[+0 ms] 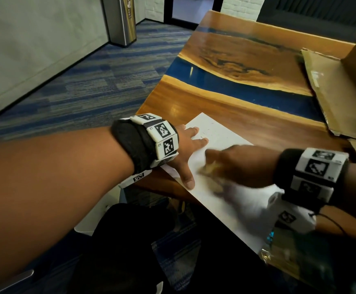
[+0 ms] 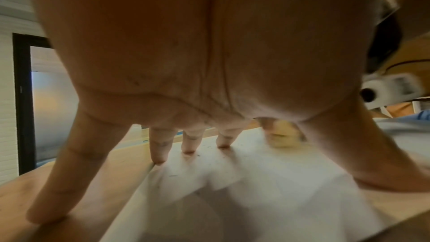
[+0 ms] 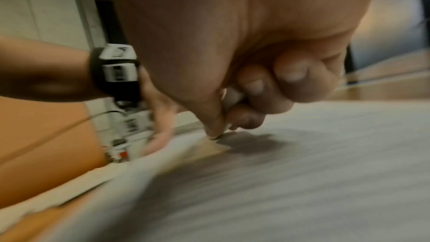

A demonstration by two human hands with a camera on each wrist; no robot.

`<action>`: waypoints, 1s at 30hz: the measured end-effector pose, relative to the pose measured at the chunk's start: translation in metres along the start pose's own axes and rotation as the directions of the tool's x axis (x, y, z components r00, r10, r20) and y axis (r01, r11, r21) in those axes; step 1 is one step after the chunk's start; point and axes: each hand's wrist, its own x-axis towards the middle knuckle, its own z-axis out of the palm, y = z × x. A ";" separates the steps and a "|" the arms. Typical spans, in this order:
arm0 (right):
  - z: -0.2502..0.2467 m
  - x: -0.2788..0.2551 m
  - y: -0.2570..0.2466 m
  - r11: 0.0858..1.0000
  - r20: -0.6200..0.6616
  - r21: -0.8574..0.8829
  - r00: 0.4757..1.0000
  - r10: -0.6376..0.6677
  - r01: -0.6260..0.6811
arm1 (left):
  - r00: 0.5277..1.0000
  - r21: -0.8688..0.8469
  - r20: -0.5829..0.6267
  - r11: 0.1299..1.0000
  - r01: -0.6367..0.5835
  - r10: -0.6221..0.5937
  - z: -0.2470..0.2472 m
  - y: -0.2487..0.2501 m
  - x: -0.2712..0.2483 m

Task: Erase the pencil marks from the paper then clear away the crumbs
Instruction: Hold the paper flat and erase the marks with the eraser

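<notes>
A white sheet of paper (image 1: 219, 187) lies at the near corner of the wooden table (image 1: 247, 115). My left hand (image 1: 190, 149) presses it flat with spread straight fingers (image 2: 160, 146), thumb toward me. Faint pencil marks (image 1: 204, 132) show near those fingertips, and small dark crumbs (image 2: 204, 151) lie on the paper (image 2: 256, 181). My right hand (image 1: 221, 166), blurred by motion, pinches a pale eraser (image 1: 210, 168) against the sheet just right of the left thumb. In the right wrist view the curled fingers (image 3: 253, 87) hold the white eraser (image 3: 232, 97) down on the paper (image 3: 302, 172).
Flattened cardboard (image 1: 331, 92) lies on the table to the right. A blue resin strip (image 1: 236, 85) runs across the tabletop. A crinkled wrapper (image 1: 278, 251) sits at the table's near edge. A metal bin (image 1: 124, 20) stands on the carpet far left.
</notes>
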 end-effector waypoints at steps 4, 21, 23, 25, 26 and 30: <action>-0.006 -0.003 0.014 0.991 -0.077 -0.059 0.990 0.118 -0.123 | 1.000 0.014 -0.008 1.000 -0.002 0.002 0.001 0.000 0.001; -0.006 -0.009 0.015 0.985 -0.074 -0.096 0.987 0.140 -0.147 | 1.000 0.025 -0.005 1.000 0.004 -0.004 0.001 0.000 0.003; -0.004 -0.012 0.008 0.990 -0.085 -0.085 0.991 0.105 -0.112 | 1.000 0.027 -0.009 1.000 0.010 -0.009 0.001 0.000 0.003; 0.008 -0.018 -0.015 0.996 -0.034 -0.058 0.997 -0.073 0.071 | 1.000 0.012 0.000 1.000 0.009 -0.009 0.000 0.000 0.002; 0.011 -0.021 -0.021 0.991 0.004 -0.044 0.992 -0.123 0.123 | 1.000 0.012 0.000 1.000 0.007 -0.007 0.000 0.000 0.003; -0.001 -0.010 0.009 0.988 -0.063 -0.087 0.991 0.122 -0.127 | 1.000 0.013 -0.007 1.000 0.001 -0.001 0.001 0.000 0.003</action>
